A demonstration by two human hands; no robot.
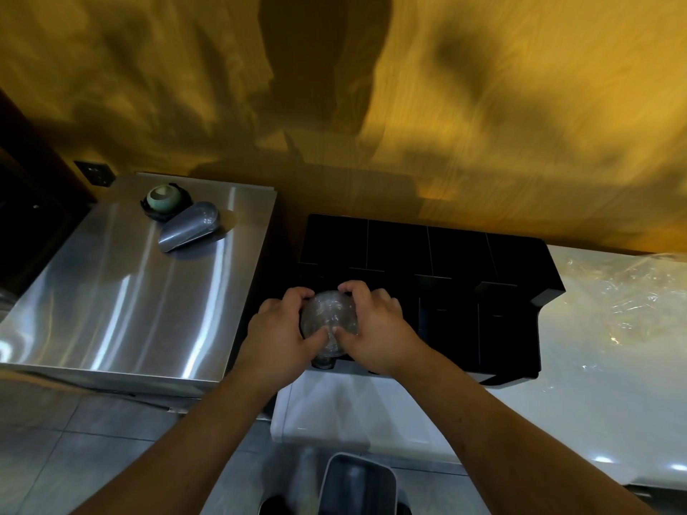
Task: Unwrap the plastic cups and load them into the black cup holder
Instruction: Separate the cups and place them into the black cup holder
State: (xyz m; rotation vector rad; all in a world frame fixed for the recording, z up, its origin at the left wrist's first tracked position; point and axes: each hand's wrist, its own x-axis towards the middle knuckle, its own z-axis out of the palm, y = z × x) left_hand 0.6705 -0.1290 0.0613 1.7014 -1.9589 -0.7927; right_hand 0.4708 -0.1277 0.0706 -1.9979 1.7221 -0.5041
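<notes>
A stack of clear plastic cups (329, 317) is seen end-on at the front left of the black cup holder (457, 254). My left hand (279, 328) grips the stack from the left and my right hand (375, 325) from the right, thumbs meeting on its near face. The stack's lower end (323, 362) shows below my hands at the holder's leftmost slot. How deep it sits in the slot is hidden by my hands. Clear plastic wrapping (624, 291) lies crumpled on the white counter to the right.
The holder stands on a white counter (371, 410) against a yellow wooden wall. To the left is a stainless steel unit (111, 299) with a metal scoop (189, 226) and a small green bowl (163, 198). A grey bin (358, 485) stands on the floor below.
</notes>
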